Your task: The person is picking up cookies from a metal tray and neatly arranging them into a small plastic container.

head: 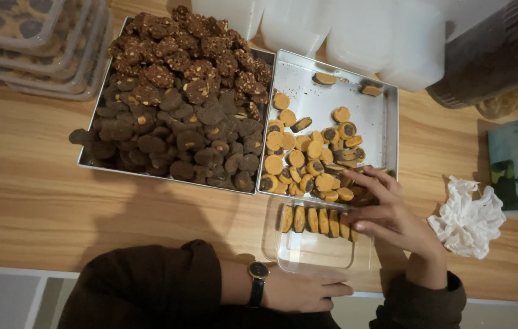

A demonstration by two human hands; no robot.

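Seen from above on a long pale wooden bench (33,201): a clear rectangular plastic container (317,247) at the near edge, holding one upright row of round tan cookies with dark centres (315,219) along its far wall. Right hand (387,216) at the right end of that row, fingers curled and pinching the last cookies, fingertips (362,225) touching them, other fingers reaching over the near rim of a square shiny metal tray (381,116). Left hand (305,292), with a dark wristwatch (258,277) and brown sleeve, lying flat and relaxed just beside the container's near wall, fingers together, holding nothing. More tan cookies heaped loosely in the metal tray's near half. Beside it to the left, touching, a second metal tray piled high with dark chocolate cookies (180,103). Crumpled white tissue (469,219) just right of the right hand. Stacked clear lidded boxes (33,42) at far left, white tubs (356,30) behind the trays
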